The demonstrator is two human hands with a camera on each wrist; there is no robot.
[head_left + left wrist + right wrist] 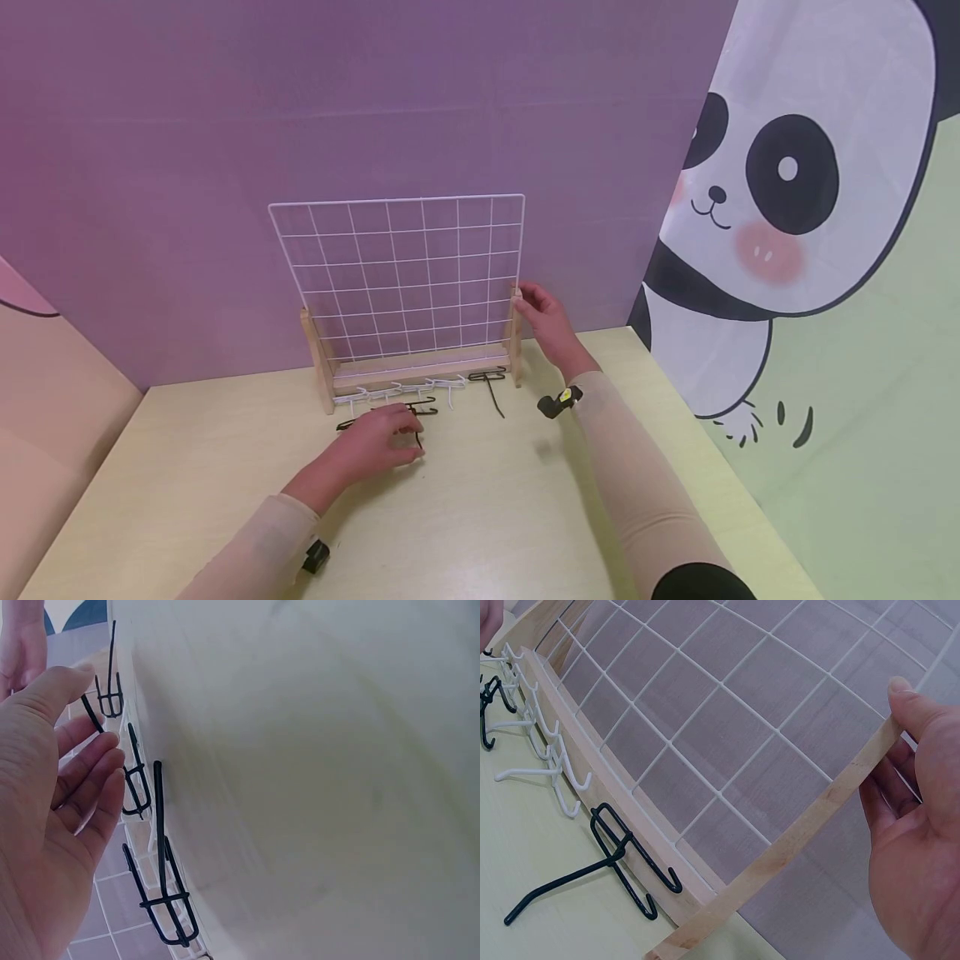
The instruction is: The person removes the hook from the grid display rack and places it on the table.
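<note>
A white wire grid panel [397, 275] stands upright in a wooden stand [319, 367] on the table. The right hand [549, 323] grips the top of the right wooden post [817, 810], thumb on the near side, fingers behind. In front of the stand, my left hand [378, 442] is over the black hooks, with thumb and fingertips apart around the rod of the middle black hook [137, 787]; firm contact is unclear. One black hook [165, 900] lies to its left. Another black hook [619, 855] lies near the right post.
Several white hooks [555, 769] lie in a row along the stand's front bar. The pale wooden table [480, 533] meets a purple wall [187, 208] behind the stand. A panda picture [825, 192] covers the wall at the right.
</note>
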